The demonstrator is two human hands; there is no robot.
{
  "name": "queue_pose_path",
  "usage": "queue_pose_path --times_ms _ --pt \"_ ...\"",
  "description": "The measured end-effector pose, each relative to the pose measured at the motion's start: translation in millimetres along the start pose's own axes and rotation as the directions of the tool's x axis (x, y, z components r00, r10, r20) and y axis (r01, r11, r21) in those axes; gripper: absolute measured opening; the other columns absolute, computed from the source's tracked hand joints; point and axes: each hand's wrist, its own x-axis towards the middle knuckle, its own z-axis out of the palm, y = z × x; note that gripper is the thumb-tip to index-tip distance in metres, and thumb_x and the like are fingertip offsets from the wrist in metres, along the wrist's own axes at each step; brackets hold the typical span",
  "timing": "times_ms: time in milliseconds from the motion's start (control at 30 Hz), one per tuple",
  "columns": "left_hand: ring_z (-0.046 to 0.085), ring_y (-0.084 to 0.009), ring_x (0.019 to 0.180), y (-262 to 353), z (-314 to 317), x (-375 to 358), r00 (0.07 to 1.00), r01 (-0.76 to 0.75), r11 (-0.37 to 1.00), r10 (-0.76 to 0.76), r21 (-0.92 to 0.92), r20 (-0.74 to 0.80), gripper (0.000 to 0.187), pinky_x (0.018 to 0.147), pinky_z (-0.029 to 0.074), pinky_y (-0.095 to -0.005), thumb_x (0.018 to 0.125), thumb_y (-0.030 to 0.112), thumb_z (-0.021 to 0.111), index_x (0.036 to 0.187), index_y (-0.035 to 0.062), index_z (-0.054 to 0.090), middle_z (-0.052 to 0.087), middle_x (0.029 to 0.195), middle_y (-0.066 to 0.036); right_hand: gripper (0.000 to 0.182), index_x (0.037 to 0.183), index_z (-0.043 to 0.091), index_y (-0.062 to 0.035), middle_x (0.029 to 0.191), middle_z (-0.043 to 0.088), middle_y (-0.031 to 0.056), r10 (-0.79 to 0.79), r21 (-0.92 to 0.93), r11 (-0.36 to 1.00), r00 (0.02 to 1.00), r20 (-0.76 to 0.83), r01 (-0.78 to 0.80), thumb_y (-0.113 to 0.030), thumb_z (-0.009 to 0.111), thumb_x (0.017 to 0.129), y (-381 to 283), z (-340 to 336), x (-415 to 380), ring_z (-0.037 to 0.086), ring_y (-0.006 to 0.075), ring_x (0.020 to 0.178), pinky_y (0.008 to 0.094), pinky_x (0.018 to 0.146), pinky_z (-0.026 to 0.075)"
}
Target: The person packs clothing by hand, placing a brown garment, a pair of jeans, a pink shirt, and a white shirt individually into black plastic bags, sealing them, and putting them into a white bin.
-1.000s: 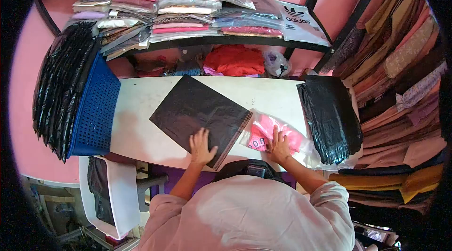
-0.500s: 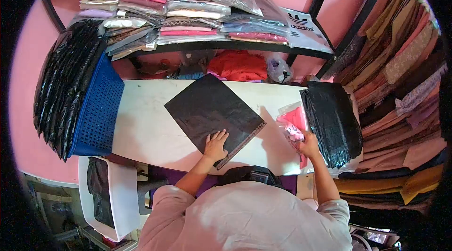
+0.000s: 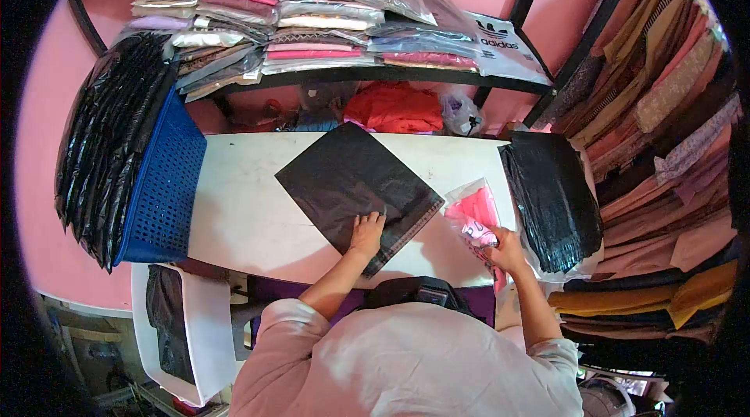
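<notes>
A black plastic mailing bag (image 3: 344, 171) lies flat and askew on the white table, its banded open-end edge facing lower right. My left hand (image 3: 367, 235) rests on the bag's near part with its fingers stretched out. In my right hand (image 3: 506, 251) is a pink packet (image 3: 474, 218) in clear plastic, with white and dark print on it. The fingers are wrapped round the packet's near right side, and its far end points toward the bag. The packet and the bag's right corner are close together.
A stack of black plastic bags (image 3: 553, 202) lies at the table's right end. On the left stands a blue basket (image 3: 160, 182) full of black parcels (image 3: 109, 143). A white bin (image 3: 207, 331) is below it. Packed clothes (image 3: 312, 34) fill the shelf; garments (image 3: 664, 120) hang right.
My right hand has moved left with the pink packet, away from the black stack and nearer the mailing bag. My left hand has slid slightly right and up; the bag has shifted slightly right.
</notes>
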Motion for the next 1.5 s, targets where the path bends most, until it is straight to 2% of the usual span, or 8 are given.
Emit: queue_pose_path --times_ms 200,267,467,700,867,1067,1300,1500 --pt "0.052 -0.0218 0.099 -12 -6 -4 0.987 -0.043 0.998 0.036 -0.044 -0.155 0.023 0.093 0.033 -0.0404 0.081 0.016 0.048 0.100 0.0102 0.060 0.057 0.104 -0.004 0.038 0.090 0.062 -0.0047 0.074 0.060 0.0183 -0.038 -0.014 0.999 0.981 0.190 0.041 -0.019 0.061 0.055 -11 6 -4 0.060 0.0298 0.069 0.0355 0.064 0.047" --pt "0.054 -0.0187 0.095 -11 -17 -3 0.914 -0.086 0.989 0.030 -0.121 -0.405 0.020 0.088 0.036 -0.0379 0.081 0.020 0.050 0.092 0.0117 0.064 0.062 0.097 0.000 0.045 0.095 0.063 -0.0087 0.079 0.061 0.0168 -0.183 -0.065 0.977 0.956 0.228 0.203 -0.023 0.067 0.053 -17 16 -2 0.059 0.0309 0.074 0.0368 0.069 0.047" --pt "0.057 -0.0256 0.090 -6 -57 2 0.877 -0.231 0.939 0.088 -0.253 -0.472 0.019 0.080 0.043 -0.0378 0.080 0.014 0.052 0.092 0.0044 0.062 0.062 0.098 -0.009 0.047 0.102 0.061 -0.0142 0.078 0.059 0.0146 -0.298 -0.144 0.914 0.867 0.398 0.380 -0.022 0.064 0.056 -48 53 12 0.058 0.0311 0.073 0.0390 0.066 0.047" --pt "0.056 -0.0261 0.097 12 -72 1 0.870 -0.324 0.883 0.138 -0.340 -0.474 0.024 0.088 0.040 -0.0409 0.082 0.015 0.051 0.101 0.0047 0.060 0.060 0.102 -0.011 0.043 0.102 0.059 -0.0130 0.079 0.060 0.0160 -0.344 -0.238 0.835 0.809 0.477 0.496 -0.015 0.053 0.060 -51 90 36 0.059 0.0319 0.077 0.0403 0.068 0.049" --pt "0.052 -0.0238 0.105 23 -81 -3 0.877 -0.341 0.894 0.192 -0.290 -0.440 0.026 0.094 0.032 -0.0489 0.083 0.018 0.049 0.106 0.0098 0.059 0.059 0.108 -0.005 0.034 0.092 0.059 -0.0070 0.075 0.060 0.0184 -0.198 -0.291 0.922 0.956 0.214 0.256 -0.014 0.054 0.060 -54 90 41 0.059 0.0343 0.072 0.0421 0.066 0.049" --pt "0.049 -0.0215 0.109 53 -86 7 0.832 -0.422 0.897 0.326 -0.131 -0.448 0.033 0.095 0.028 -0.0529 0.078 0.013 0.051 0.110 0.0157 0.057 0.056 0.114 -0.001 0.020 0.074 0.061 0.0021 0.072 0.060 0.0222 -0.068 -0.284 0.957 0.998 -0.001 0.065 -0.013 0.055 0.062 -74 97 56 0.059 0.0365 0.068 0.0437 0.065 0.049" --pt "0.049 -0.0254 0.108 34 -99 18 0.768 -0.306 0.952 0.247 0.001 -0.591 0.034 0.095 0.032 -0.0488 0.078 0.008 0.047 0.111 0.0110 0.055 0.056 0.113 -0.005 0.021 0.073 0.061 0.0036 0.072 0.059 0.0253 0.119 -0.222 0.967 0.992 -0.053 -0.128 -0.015 0.055 0.065 -76 75 71 0.060 0.0382 0.069 0.0443 0.066 0.049" --pt "0.048 -0.0211 0.110 61 -93 27 0.742 -0.428 0.901 0.395 0.070 -0.541 0.033 0.098 0.028 -0.0468 0.080 0.011 0.046 0.111 0.0128 0.056 0.055 0.115 -0.004 0.019 0.071 0.062 0.0012 0.073 0.060 0.0229 0.109 -0.249 0.962 0.994 -0.012 -0.109 -0.017 0.056 0.069 -71 80 74 0.059 0.0382 0.069 0.0447 0.068 0.048"
